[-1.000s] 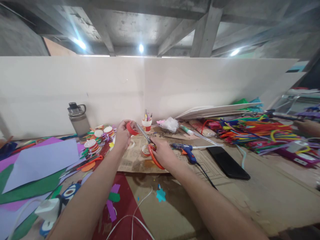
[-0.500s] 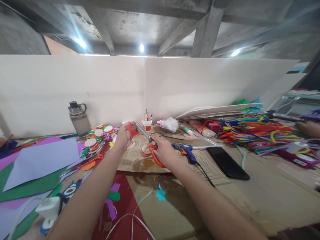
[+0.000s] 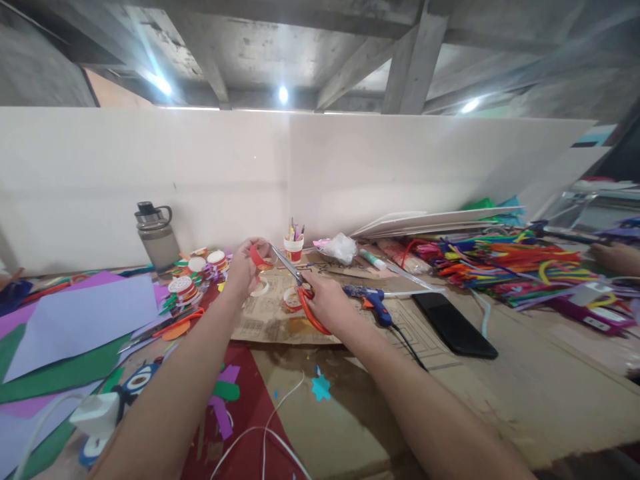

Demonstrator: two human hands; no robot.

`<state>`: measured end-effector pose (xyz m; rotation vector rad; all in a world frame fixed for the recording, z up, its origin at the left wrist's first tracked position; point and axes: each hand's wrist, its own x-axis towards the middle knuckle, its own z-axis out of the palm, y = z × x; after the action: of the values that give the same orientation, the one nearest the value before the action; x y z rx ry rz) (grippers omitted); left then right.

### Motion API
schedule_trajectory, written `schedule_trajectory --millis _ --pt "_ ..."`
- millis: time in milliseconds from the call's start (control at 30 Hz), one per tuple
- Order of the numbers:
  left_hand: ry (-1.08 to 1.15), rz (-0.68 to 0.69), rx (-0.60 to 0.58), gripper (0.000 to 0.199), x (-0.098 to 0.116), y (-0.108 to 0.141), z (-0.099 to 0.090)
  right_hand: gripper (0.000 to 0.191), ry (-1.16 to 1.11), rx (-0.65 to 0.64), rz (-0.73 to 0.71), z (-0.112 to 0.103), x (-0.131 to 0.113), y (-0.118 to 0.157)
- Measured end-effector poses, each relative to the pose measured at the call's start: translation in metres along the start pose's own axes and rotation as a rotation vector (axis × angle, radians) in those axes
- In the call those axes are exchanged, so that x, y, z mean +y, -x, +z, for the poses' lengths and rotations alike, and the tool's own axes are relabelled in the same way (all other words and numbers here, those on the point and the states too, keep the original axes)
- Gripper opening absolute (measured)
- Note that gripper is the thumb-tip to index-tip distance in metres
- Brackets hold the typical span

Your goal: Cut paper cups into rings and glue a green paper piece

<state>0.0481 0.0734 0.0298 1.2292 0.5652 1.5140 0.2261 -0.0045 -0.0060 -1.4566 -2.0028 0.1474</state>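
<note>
My left hand (image 3: 245,267) is closed on a red paper ring (image 3: 261,257), holding it above the cardboard. My right hand (image 3: 323,300) grips orange-handled scissors (image 3: 289,263), whose blades point up and left toward the ring. Whether the blade tips touch the ring I cannot tell. Below the hands, a pale ring (image 3: 260,287) and a small red-and-white ring-shaped piece (image 3: 291,299) lie on the brown cardboard (image 3: 265,327). A red-and-white cup (image 3: 294,249) holding pens stands just behind the scissors.
A blue glue gun (image 3: 377,308) and a black phone (image 3: 454,325) lie right of my hands. Further right are many coloured pipe cleaners (image 3: 505,263) and another person's hand (image 3: 615,257). A water bottle (image 3: 157,237), decorated paper cups (image 3: 184,290) and paper sheets (image 3: 85,320) occupy the left.
The red ring has turned and moved slightly left in my left hand, so its round opening shows more. The scissor blades and ring are slightly further apart.
</note>
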Motion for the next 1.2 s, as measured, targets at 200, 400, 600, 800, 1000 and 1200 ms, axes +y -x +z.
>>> schedule_trajectory --millis 200,400,600,800,1000,1200 --pt "-0.003 0.046 0.015 0.03 0.0 0.002 -0.001 0.037 0.072 0.031 -0.021 0.003 0.002 0.0" --pt "-0.028 0.029 -0.11 0.026 -0.005 0.001 -0.006 0.041 0.16 0.055 -0.01 0.001 0.002 0.002" --pt "-0.046 0.002 -0.118 0.026 -0.003 0.0 -0.009 0.036 0.167 0.018 -0.015 0.0 0.003 -0.001" --pt "-0.061 -0.027 -0.143 0.025 -0.003 -0.002 -0.013 0.034 0.152 0.016 -0.033 0.002 0.004 -0.002" --pt "-0.066 -0.041 -0.17 0.028 0.001 -0.001 -0.012 0.034 0.132 0.017 -0.022 0.0 0.003 -0.001" --pt "-0.061 -0.028 -0.068 0.033 0.006 -0.002 -0.011 0.034 0.106 0.023 -0.015 -0.001 0.003 -0.001"
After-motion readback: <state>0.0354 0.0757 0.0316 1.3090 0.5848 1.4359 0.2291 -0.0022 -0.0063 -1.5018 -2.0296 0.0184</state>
